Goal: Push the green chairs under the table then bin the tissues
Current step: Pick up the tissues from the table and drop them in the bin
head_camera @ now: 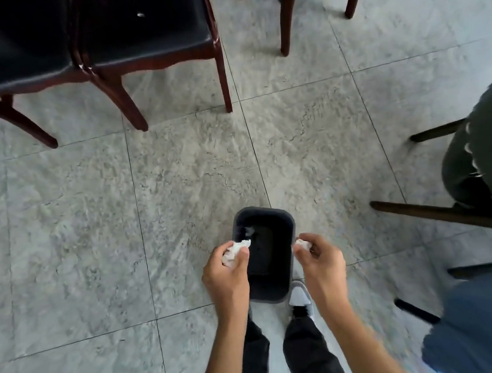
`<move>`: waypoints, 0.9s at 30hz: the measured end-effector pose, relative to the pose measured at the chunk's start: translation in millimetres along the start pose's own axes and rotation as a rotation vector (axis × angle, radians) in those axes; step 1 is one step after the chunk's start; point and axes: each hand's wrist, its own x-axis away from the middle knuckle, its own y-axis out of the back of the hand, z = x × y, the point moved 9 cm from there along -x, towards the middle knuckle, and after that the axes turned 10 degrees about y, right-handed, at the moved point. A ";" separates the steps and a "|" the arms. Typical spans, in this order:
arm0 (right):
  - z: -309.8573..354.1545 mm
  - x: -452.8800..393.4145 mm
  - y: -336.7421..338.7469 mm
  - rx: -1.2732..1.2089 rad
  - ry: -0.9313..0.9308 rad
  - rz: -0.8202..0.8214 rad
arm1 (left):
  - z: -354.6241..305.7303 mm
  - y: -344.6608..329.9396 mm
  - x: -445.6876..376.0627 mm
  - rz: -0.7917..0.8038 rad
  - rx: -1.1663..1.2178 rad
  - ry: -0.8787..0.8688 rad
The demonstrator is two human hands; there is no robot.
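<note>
Dark-seated wooden chairs (84, 45) stood far left on the grey tiled floor (89, 219); the left hand (227, 272) gripped a crumpled white tissue (235, 250) over the left rim of the black bin (266, 254); the right hand (318, 257) pinched a smaller tissue (303, 244) at the bin's right rim; a green chair (489, 152) sat far right.

Both forearms are bare, with no sleeves, watch or rings showing on the hands: left hand (229, 275), right hand (319, 262). Black trousers (306, 354) cover the legs, above a grey-and-white sneaker (299, 296).
</note>
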 end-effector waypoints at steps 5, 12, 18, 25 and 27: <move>-98.2 -9.4 -65.1 -0.039 -0.129 0.020 | 90.9 -39.8 -48.2 0.036 -0.085 0.080; -226.1 -9.5 -128.6 -0.008 -0.285 0.024 | 206.8 -101.7 -96.0 0.069 -0.252 0.185; -297.5 -25.8 -172.6 0.054 -0.353 0.032 | 269.7 -141.9 -133.2 0.065 -0.346 0.209; -351.9 -47.5 -218.5 0.099 -0.442 0.066 | 318.2 -173.1 -178.4 0.086 -0.440 0.264; -366.9 -51.1 -226.0 0.088 -0.494 0.054 | 326.9 -180.3 -190.5 0.083 -0.461 0.274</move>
